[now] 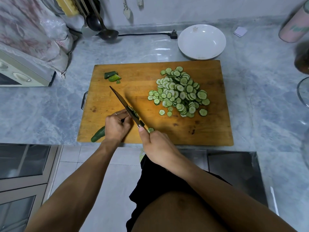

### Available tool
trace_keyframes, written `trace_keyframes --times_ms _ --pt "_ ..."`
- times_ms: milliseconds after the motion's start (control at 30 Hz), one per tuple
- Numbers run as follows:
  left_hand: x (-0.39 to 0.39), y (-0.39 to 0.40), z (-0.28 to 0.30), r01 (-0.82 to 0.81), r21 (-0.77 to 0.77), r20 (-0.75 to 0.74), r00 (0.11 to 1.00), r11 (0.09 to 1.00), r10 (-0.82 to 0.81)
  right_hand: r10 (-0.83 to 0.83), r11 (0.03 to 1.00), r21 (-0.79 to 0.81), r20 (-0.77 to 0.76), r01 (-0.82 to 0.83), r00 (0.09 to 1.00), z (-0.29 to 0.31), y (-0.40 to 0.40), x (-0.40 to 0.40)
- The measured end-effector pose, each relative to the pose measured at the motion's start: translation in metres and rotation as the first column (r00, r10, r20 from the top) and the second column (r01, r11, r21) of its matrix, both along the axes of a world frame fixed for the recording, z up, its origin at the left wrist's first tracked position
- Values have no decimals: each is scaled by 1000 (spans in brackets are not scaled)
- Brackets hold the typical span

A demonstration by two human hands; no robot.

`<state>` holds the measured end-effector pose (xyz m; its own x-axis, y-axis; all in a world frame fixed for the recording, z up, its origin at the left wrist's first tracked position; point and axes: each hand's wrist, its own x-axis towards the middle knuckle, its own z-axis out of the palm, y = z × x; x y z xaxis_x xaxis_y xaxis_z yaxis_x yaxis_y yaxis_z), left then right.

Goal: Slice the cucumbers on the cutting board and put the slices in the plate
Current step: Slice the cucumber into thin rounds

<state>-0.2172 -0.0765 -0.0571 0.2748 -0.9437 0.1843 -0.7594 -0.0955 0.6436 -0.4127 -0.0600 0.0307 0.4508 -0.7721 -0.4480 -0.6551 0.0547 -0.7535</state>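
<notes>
- A wooden cutting board [133,77] lies flat on a grey marble counter [50,101].
- The left hand [117,126] is at about 7 o'clock on the board. Its fingers are curled and pressed together on top of a cucumber [98,136].
- Only the dark green end of that cucumber shows. It sticks out from under the hand toward 8 o'clock, over the near edge of the board.
- The right hand [157,146] is at about 6 o'clock on the board. Its fingers are wrapped round the handle of a knife [125,106], and the thumb lies along the top.
- The knife blade points away toward 11 o'clock. It sits just beside the left fingers. Some thin green slices stick to the side of the blade.
- One loose slice [151,130] lies just by the right thumb.
- A big heap of round cucumber slices [180,91] covers the board at about 2 o'clock, well apart from the hands.
- Two cut end pieces [112,76] lie together at about 10 o'clock on the board.
- A white plate [202,52] sits on the counter just past the far edge of the board, at about 1 o'clock. There are no slices in it.
- A black plug [173,35] and its cord lie on the counter to the left of the plate.
- A dark ladle [107,33] rests at about 11 o'clock, by the wall.
</notes>
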Motion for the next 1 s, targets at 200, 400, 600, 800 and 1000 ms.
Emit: trace_keyframes --times_ms 200,400,600,800,1000 --pt "-4 -1 6 -11 -1 -31 999 1000 11 -59 993 101 -8 60 998 0 -11 7" --pt "-2 0 9 2 0 -28 1000 1000 -2 -106 992 72 -14 107 994 -11 -8 24" --pt "-1 4 7 28 15 28 999 1000 -28 -131 989 62 -38 133 991 -15 -13 17" --pt "-5 7 7 0 29 25 1000 1000 -1 -168 981 94 -26 169 985 -11 -29 -14" --pt "-8 7 13 -11 89 99 995 996 2 -206 962 200 82 186 975 -1 -56 -47"
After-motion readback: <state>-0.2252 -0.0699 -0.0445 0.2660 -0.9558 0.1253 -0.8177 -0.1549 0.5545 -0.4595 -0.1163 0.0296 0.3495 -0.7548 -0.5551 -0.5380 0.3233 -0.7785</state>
